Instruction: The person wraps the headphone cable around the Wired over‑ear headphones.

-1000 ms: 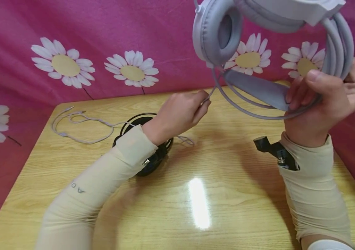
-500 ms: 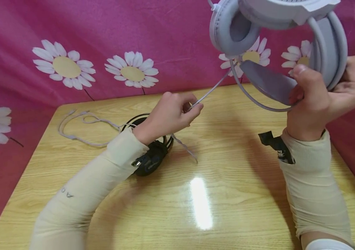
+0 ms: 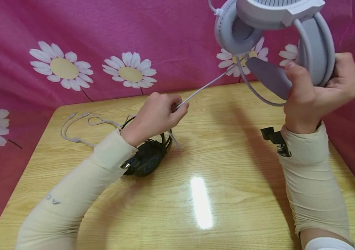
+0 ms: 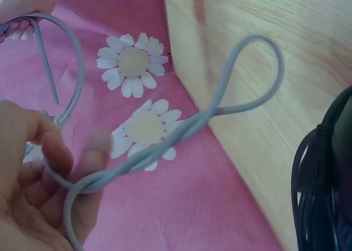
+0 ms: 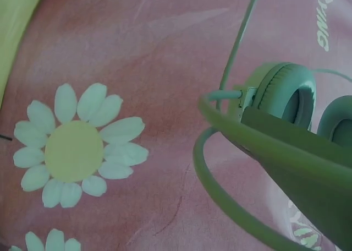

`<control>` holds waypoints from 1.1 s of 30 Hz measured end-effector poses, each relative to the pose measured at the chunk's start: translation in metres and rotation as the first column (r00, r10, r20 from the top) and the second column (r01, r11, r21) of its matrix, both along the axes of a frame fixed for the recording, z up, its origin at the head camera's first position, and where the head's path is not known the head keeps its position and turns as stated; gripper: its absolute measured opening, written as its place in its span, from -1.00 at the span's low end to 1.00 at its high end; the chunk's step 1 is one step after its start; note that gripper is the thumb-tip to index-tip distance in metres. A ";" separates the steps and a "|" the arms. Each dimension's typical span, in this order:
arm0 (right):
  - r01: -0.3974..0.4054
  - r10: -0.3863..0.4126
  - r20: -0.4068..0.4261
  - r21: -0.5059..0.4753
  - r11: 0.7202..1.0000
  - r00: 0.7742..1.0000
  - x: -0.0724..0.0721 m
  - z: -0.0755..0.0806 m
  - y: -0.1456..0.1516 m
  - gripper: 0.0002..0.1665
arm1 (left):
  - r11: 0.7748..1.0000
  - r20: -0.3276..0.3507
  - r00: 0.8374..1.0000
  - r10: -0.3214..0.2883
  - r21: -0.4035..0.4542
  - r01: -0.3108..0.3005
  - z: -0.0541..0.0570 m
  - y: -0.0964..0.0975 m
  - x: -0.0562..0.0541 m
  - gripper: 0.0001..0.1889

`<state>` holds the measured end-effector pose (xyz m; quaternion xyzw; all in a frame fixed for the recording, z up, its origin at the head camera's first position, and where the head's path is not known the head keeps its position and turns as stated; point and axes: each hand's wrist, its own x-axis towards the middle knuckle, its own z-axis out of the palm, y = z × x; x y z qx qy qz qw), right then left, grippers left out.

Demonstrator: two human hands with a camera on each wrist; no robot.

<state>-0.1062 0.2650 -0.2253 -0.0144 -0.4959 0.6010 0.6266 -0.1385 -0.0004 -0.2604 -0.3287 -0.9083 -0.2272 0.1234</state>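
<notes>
At the upper right of the head view, my right hand (image 3: 324, 90) holds a pair of white and grey headphones (image 3: 225, 33) by the headband, up off the table. My left hand (image 3: 157, 116) pinches their thin grey cable (image 3: 205, 86), which runs taut from one ear cup. In the left wrist view, the cable (image 4: 165, 146) is twisted double and ends in a small loop beyond the left hand's (image 4: 33, 196) fingers. The ear cups (image 5: 278, 91) show in the right wrist view; the right hand is out of that picture.
Black headphones (image 3: 149, 159) lie on the wooden table (image 3: 233, 194), partly under my left forearm. The grey cable's split plug ends (image 3: 68, 128) lie at the table's far left. A pink flowered cloth (image 3: 177, 41) stands behind the table.
My left hand has moved leftward, drawing the cable straight. The white headphones have turned, and their near ear cup has shifted right. The cable's plug ends have slid slightly rightward.
</notes>
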 end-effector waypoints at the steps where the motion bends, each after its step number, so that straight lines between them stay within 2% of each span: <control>1: 0.009 -0.009 0.007 0.007 1.000 1.000 0.000 0.000 0.000 -0.87 | 1.000 -0.014 1.000 0.009 0.003 -0.009 0.000 -0.001 0.000 -0.58; 6: 0.053 -0.055 0.032 0.043 0.998 0.998 -0.002 -0.005 0.000 -0.87 | 0.998 -0.086 0.996 0.032 -0.051 -0.037 0.003 -0.004 0.002 -0.60; 9: 0.089 -0.092 0.038 0.078 0.993 0.995 -0.007 -0.010 0.006 -0.86 | 0.992 -0.163 0.986 0.024 -0.115 -0.043 0.002 -0.007 0.002 -0.61; 13: 0.152 -0.164 0.055 0.173 0.973 0.985 -0.014 -0.021 0.017 -0.87 | 0.983 -0.308 0.951 0.003 -0.172 -0.059 0.001 -0.012 0.000 -0.68; 16: 0.189 -0.209 0.066 0.227 0.955 0.976 -0.017 -0.027 0.024 -0.87 | 0.977 -0.375 0.927 -0.008 -0.198 -0.072 0.001 -0.017 -0.002 -0.72; 17: 0.199 -0.221 0.069 0.235 0.951 0.973 -0.018 -0.028 0.025 -0.86 | 0.976 -0.381 0.925 -0.009 -0.204 -0.075 0.001 -0.018 -0.003 -0.73; 20: 0.221 -0.244 0.075 0.238 0.946 0.967 -0.019 -0.029 0.029 -0.86 | 0.972 -0.365 0.931 -0.002 -0.220 -0.084 0.000 -0.023 -0.006 -0.74; 26: 0.199 -0.221 0.084 0.213 0.957 0.972 -0.018 -0.026 0.031 -0.88 | 0.962 -0.336 0.942 -0.004 -0.257 -0.088 -0.001 -0.030 -0.005 -0.69; 29: 0.202 -0.225 0.094 0.204 0.958 0.970 -0.017 -0.025 0.031 -0.89 | 0.964 -0.337 0.941 -0.016 -0.255 -0.075 -0.001 -0.034 -0.004 -0.69; 33: 0.233 -0.269 0.134 0.237 0.943 0.954 -0.017 -0.027 0.033 -0.88 | 0.967 -0.356 0.934 -0.036 -0.248 -0.057 -0.001 -0.039 -0.003 -0.72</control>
